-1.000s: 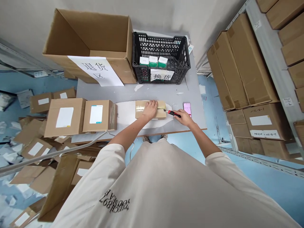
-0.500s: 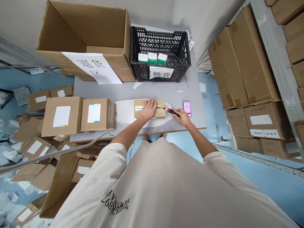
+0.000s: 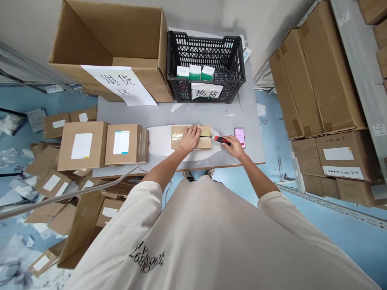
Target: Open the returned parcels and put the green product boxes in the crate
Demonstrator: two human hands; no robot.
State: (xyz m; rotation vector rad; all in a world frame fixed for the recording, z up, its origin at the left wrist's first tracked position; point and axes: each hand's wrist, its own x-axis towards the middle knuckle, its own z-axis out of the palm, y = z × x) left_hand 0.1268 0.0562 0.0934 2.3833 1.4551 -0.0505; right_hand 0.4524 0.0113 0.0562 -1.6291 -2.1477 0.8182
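Note:
A small taped cardboard box (image 3: 177, 138) lies on a white sheet (image 3: 159, 141) in front of me, with a seam running along its top. My left hand (image 3: 190, 138) rests on top of the box, fingers stretched over the tape and seam. In my right hand (image 3: 235, 146) is a red and black box cutter (image 3: 221, 140). Its blade tip reaches the right end of the seam. Just right of that hand lies a phone (image 3: 240, 137) with a pink screen.
Two labelled cartons (image 3: 84, 146) stand left on the grey table (image 3: 199, 114). Behind are a large open carton (image 3: 165, 86) and a black crate (image 3: 205, 44) holding white-green boxes (image 3: 195, 72). Shelved cartons (image 3: 329, 80) rise at right. A grey tube (image 3: 99, 186) crosses lower left.
My right hand and the box cutter have shifted slightly to the right along the seam. My left hand stays on the box. The whole view has shifted a little.

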